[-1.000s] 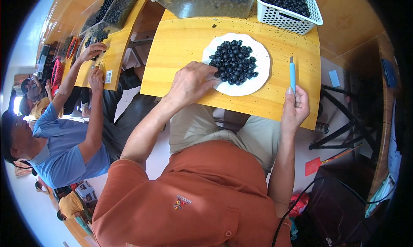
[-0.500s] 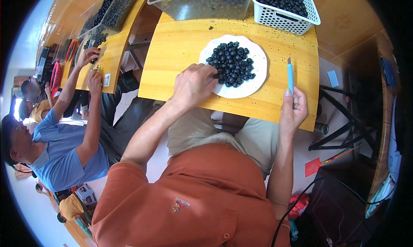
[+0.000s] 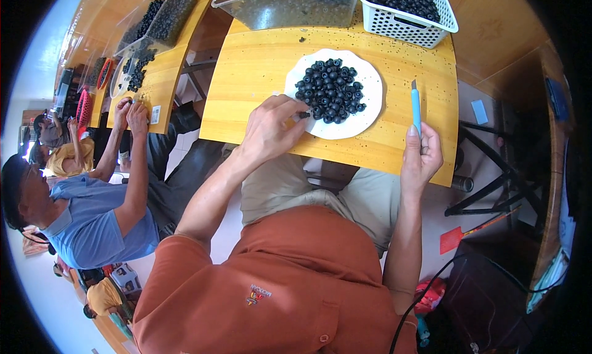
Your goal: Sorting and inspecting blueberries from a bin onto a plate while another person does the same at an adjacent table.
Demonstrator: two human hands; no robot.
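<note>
At the near table (image 3: pixel 246 77), I count: one white plate (image 3: pixel 372 90), one knife (image 3: pixel 416 110), one perforated basket (image 3: pixel 399 31), one clear bin (image 3: pixel 290 12). Dark berries (image 3: pixel 332 89): dozens on the plate, exact number indiscernible.

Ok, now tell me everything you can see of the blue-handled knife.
The blue-handled knife is slim and straight, with a light-blue handle, plastic by its look, and a short, dark grey blade at the far end. The right hand grips the handle's near end, thumb laid along it. The blade points away from the person, over the yellow wooden table, right of the white plate and apart from it. Whether the knife touches the table cannot be told.
</note>
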